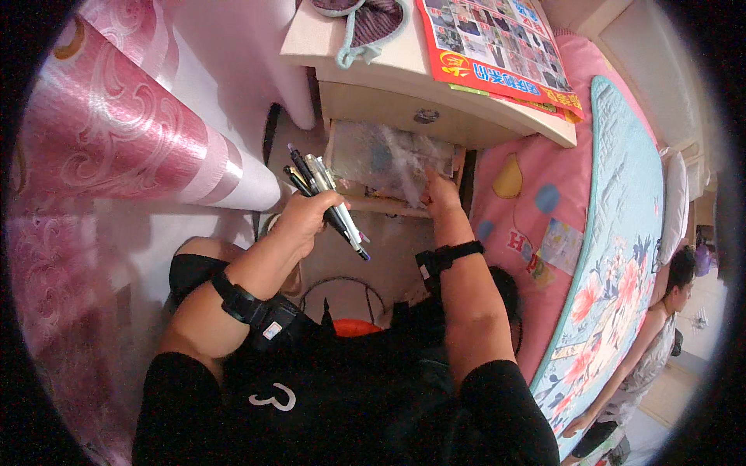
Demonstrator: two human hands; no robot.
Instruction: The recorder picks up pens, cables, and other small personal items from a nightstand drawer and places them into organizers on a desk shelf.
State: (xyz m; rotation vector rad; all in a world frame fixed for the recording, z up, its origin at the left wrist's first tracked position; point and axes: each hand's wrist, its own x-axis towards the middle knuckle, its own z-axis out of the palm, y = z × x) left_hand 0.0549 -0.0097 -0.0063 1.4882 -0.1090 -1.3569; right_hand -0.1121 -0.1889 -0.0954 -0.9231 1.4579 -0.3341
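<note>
My left hand (pixel 312 218) is closed around a bundle of several pens (pixel 323 186), some black, some white or clear, above the floor just left of an open drawer. At the drawer's right side is my right hand (pixel 438 189), its fingers on a crumpled clear plastic bag (pixel 405 169) that is blurred. The plastic lies over the contents of the open drawer (pixel 384 207) of a cream nightstand; what is beneath it is hard to make out. A round knob (pixel 426 116) shows on the closed drawer above.
A printed flyer (pixel 495 52) and a striped cloth item (pixel 376 26) lie on the nightstand top (pixel 408 81). Pink curtains (pixel 134 134) hang at left. On the right is a bed with a floral mat (pixel 618 262); another person (pixel 647 349) is beyond it.
</note>
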